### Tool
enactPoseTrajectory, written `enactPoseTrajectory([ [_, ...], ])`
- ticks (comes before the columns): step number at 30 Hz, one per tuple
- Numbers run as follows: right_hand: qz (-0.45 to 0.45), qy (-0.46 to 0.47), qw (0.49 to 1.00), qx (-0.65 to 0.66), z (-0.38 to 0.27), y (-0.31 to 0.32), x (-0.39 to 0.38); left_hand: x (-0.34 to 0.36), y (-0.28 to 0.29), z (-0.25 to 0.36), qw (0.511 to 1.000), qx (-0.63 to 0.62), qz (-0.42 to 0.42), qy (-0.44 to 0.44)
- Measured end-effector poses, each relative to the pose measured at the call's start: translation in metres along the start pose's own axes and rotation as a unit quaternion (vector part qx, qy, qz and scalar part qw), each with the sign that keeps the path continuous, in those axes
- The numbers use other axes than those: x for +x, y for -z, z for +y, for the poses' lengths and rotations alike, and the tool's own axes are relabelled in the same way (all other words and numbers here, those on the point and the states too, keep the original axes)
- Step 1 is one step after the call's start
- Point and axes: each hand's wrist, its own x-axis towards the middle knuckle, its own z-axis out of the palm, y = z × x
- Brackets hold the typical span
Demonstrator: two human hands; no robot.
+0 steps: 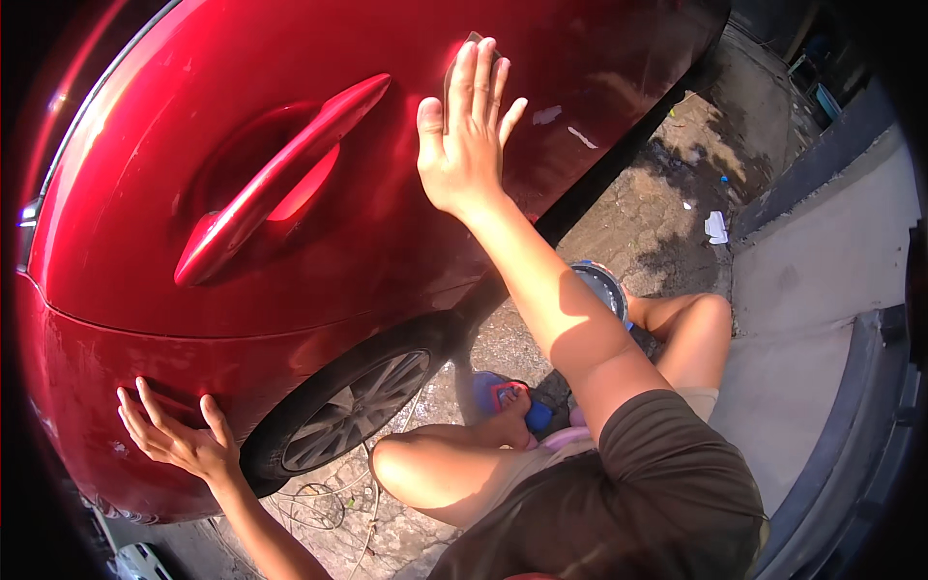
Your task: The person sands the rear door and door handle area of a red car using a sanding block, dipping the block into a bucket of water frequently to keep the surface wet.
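My right hand (469, 135) lies with its fingers stretched over a thin dark sheet (475, 38), which it presses to the red car door (319, 290). Only the sheet's edges show past the fingers; it looks like sandpaper. To the left of that hand is the red door handle (290, 174). My left hand (179, 437) rests spread on the red rear panel (126, 353), above and to the left of the wheel (358, 411), with nothing seen in it. Pale scuffs (582, 137) mark the door right of my right hand.
A bucket (604, 288) stands beside my legs, partly hidden by my right arm. Blue footwear (538, 416) shows at my foot. A thin cable or hose (372, 512) lies on the rough ground below the wheel. White litter (715, 228) lies near the grey wall (822, 232) on the right.
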Motion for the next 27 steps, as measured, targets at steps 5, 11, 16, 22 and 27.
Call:
enactPoseTrajectory([
  [5,-0.174,0.15,0.971,-0.066,-0.02,-0.031,-0.095,0.089,-0.021,0.072,0.991,-0.104,-0.058,-0.067],
  [11,0.072,-0.048,0.995,0.049,0.071,0.026,0.087,0.142,-0.044,0.142,0.995,-0.07,-0.022,-0.069],
  [16,0.045,0.06,0.997,-0.004,0.056,0.005,0.05,0.132,-0.047,0.143,0.995,-0.063,-0.03,-0.068],
  [22,0.061,-0.012,0.998,0.014,0.055,0.009,0.035,0.138,-0.05,0.148,0.994,-0.044,-0.01,-0.097],
  [27,-0.033,0.114,0.993,0.01,0.036,-0.024,-0.043,0.131,-0.052,0.136,0.993,-0.044,-0.022,-0.108],
])
